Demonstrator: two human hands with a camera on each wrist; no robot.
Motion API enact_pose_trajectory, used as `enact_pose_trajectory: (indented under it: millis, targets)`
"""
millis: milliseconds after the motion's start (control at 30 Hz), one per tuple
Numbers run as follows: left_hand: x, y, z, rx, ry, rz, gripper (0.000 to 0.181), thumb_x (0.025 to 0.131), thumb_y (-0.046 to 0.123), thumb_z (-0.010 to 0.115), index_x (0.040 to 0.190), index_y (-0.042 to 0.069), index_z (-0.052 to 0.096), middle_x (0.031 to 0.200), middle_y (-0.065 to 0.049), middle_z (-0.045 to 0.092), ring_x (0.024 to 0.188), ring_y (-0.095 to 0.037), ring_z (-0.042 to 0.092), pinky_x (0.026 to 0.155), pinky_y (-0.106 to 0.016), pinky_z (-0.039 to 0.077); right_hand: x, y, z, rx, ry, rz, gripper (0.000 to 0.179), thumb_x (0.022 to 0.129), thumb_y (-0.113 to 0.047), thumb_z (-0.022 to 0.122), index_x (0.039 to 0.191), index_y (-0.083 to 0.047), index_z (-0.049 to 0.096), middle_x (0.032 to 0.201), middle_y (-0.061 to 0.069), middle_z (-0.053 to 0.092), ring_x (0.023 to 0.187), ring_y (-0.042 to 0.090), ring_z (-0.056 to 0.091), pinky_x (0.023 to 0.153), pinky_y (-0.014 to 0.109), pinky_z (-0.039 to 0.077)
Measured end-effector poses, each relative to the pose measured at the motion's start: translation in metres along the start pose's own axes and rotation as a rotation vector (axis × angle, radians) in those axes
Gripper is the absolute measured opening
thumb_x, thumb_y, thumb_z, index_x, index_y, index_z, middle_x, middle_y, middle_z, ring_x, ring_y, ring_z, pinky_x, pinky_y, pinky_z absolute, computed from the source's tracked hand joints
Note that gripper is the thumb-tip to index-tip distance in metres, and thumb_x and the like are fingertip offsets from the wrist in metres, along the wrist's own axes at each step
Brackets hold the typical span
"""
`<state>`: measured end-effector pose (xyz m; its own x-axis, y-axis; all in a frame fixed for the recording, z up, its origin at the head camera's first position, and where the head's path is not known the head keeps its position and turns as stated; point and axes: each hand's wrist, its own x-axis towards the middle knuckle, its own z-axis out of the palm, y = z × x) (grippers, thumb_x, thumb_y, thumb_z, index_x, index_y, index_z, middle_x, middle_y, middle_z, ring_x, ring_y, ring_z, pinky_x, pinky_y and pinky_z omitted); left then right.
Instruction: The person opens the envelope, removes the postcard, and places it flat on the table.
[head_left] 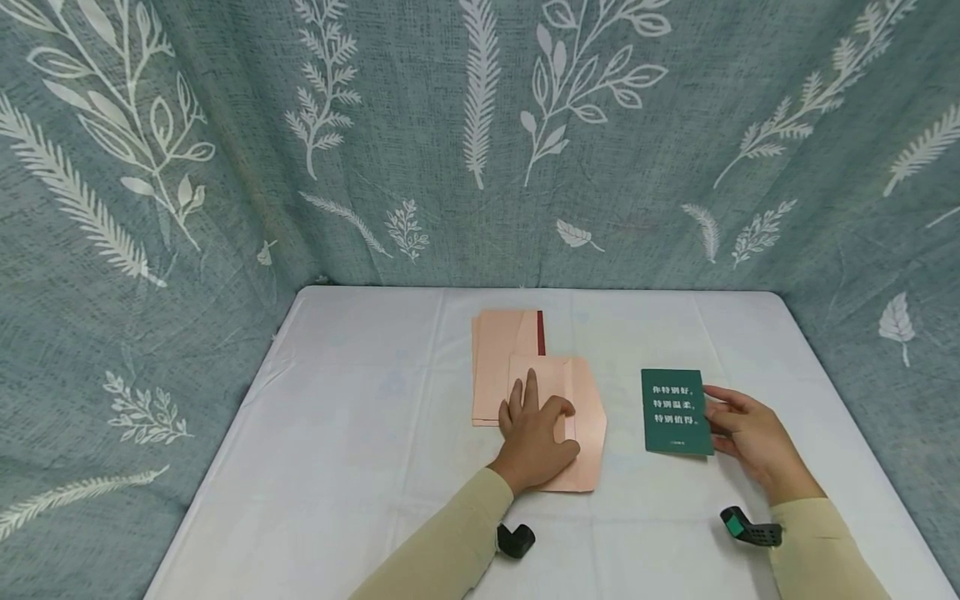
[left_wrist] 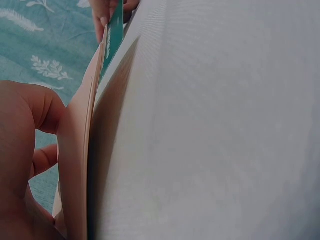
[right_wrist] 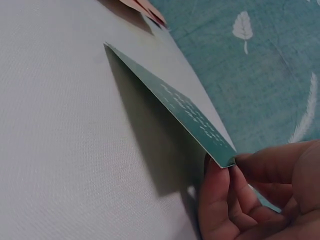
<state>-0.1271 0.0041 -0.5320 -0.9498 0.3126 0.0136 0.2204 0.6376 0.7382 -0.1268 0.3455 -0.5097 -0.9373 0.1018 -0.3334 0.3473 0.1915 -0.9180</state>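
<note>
In the head view, a pink envelope (head_left: pixel 588 417) lies with its pointed flap toward the right. My left hand (head_left: pixel 532 446) rests on it, some fingers stretched forward, the index finger and thumb bent apart near the flap's fold. The left wrist view shows the edge of the envelope (left_wrist: pixel 80 145) raised off the cloth, with a shadow under it. To the right, my right hand (head_left: pixel 753 437) pinches a dark green card (head_left: pixel 675 433) with white printed characters by its right edge. The right wrist view shows that card (right_wrist: pixel 185 117) tilted above the table between thumb and fingers.
Several pink envelopes (head_left: pixel 495 358) lie stacked behind, partly under the front one; a dark red strip (head_left: pixel 540 329) shows at their right edge. The table has a white cloth (head_left: pixel 337 433). A teal leaf-patterned curtain (head_left: pixel 420 125) stands at the back and sides.
</note>
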Motion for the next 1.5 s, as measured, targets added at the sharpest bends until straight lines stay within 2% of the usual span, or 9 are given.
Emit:
enact_pose_trajectory:
  millis: [267, 500, 633, 767, 900, 1067, 1167, 1267, 1500]
  targets:
    - [0.000, 0.000, 0.000, -0.002, 0.004, 0.002, 0.036, 0.084, 0.017, 0.065, 0.120, 0.021, 0.065, 0.179, -0.022, 0.001, 0.163, -0.044, -0.005, 0.121, -0.072, -0.001, -0.004, -0.005, 0.001, -0.098, 0.059, -0.026, 0.058, 0.113, -0.015, 0.059, 0.162, 0.009, 0.040, 0.121, 0.015, 0.061, 0.094, 0.009, 0.065, 0.078, 0.028, 0.061]
    - [0.000, -0.001, 0.001, 0.000, 0.003, 0.004, 0.035, 0.085, 0.018, 0.065, 0.119, 0.021, 0.065, 0.179, -0.023, 0.001, 0.163, -0.044, -0.005, 0.121, -0.073, -0.001, -0.009, -0.010, 0.006, -0.197, 0.138, -0.027, 0.053, 0.114, -0.022, 0.058, 0.158, 0.006, 0.048, 0.138, 0.025, 0.057, 0.116, 0.027, 0.060, 0.080, 0.020, 0.056]
    - [0.001, -0.001, 0.001, 0.004, 0.000, 0.002, 0.035, 0.085, 0.018, 0.064, 0.119, 0.022, 0.065, 0.179, -0.022, 0.000, 0.163, -0.044, -0.005, 0.121, -0.073, -0.001, -0.011, -0.014, 0.015, -0.283, 0.209, -0.072, 0.049, 0.114, -0.023, 0.057, 0.154, 0.005, 0.053, 0.137, 0.026, 0.060, 0.117, 0.033, 0.058, 0.075, 0.017, 0.051]
    - [0.001, -0.001, 0.000, 0.003, 0.000, 0.001, 0.035, 0.084, 0.018, 0.064, 0.119, 0.022, 0.065, 0.179, -0.022, 0.000, 0.163, -0.044, -0.005, 0.121, -0.073, -0.001, -0.012, -0.017, 0.033, -0.376, 0.229, -0.202, 0.046, 0.114, -0.023, 0.059, 0.151, 0.003, 0.057, 0.137, 0.026, 0.060, 0.121, 0.039, 0.057, 0.089, 0.034, 0.053]
    - [0.001, -0.001, 0.001, 0.003, -0.001, 0.000, 0.035, 0.084, 0.018, 0.063, 0.119, 0.022, 0.065, 0.179, -0.022, 0.000, 0.163, -0.044, -0.005, 0.121, -0.072, -0.001, -0.013, -0.015, 0.057, -0.505, 0.171, -0.435, 0.044, 0.111, -0.021, 0.066, 0.147, 0.004, 0.061, 0.139, 0.028, 0.058, 0.130, 0.047, 0.054, 0.103, 0.064, 0.046]
    - [0.001, -0.001, 0.001, 0.014, -0.001, -0.001, 0.035, 0.084, 0.019, 0.064, 0.120, 0.022, 0.065, 0.179, -0.022, 0.000, 0.163, -0.044, -0.005, 0.121, -0.073, 0.000, -0.015, -0.008, 0.094, -0.697, 0.030, -0.654, 0.054, 0.106, -0.025, 0.075, 0.153, -0.003, 0.060, 0.156, 0.027, 0.050, 0.146, 0.053, 0.039, 0.111, 0.078, 0.030]
    - [0.002, -0.001, 0.001, 0.025, 0.004, 0.005, 0.035, 0.086, 0.021, 0.067, 0.121, 0.022, 0.066, 0.179, -0.024, 0.001, 0.163, -0.046, -0.003, 0.120, -0.074, 0.002, -0.016, -0.003, 0.113, -0.790, -0.079, -0.682, 0.064, 0.104, -0.033, 0.075, 0.160, -0.008, 0.055, 0.168, 0.024, 0.040, 0.154, 0.053, 0.028, 0.112, 0.081, 0.021]
    - [0.002, -0.002, 0.002, 0.029, 0.004, 0.009, 0.035, 0.087, 0.023, 0.069, 0.122, 0.022, 0.066, 0.179, -0.024, 0.002, 0.162, -0.048, -0.002, 0.120, -0.075, 0.003, -0.017, 0.002, 0.123, -0.846, -0.176, -0.641, 0.069, 0.106, -0.039, 0.071, 0.165, -0.010, 0.049, 0.175, 0.023, 0.028, 0.158, 0.054, 0.017, 0.113, 0.079, 0.016]
    - [0.001, -0.005, -0.005, -0.041, -0.010, -0.013, 0.041, 0.090, 0.028, 0.066, 0.131, 0.023, 0.067, 0.180, -0.019, 0.003, 0.163, -0.043, -0.004, 0.122, -0.071, -0.002, -0.015, 0.006, 0.128, -0.900, -0.215, -0.603, 0.070, 0.109, -0.046, 0.063, 0.169, -0.014, 0.043, 0.178, 0.019, 0.021, 0.161, 0.051, 0.011, 0.115, 0.074, 0.014]
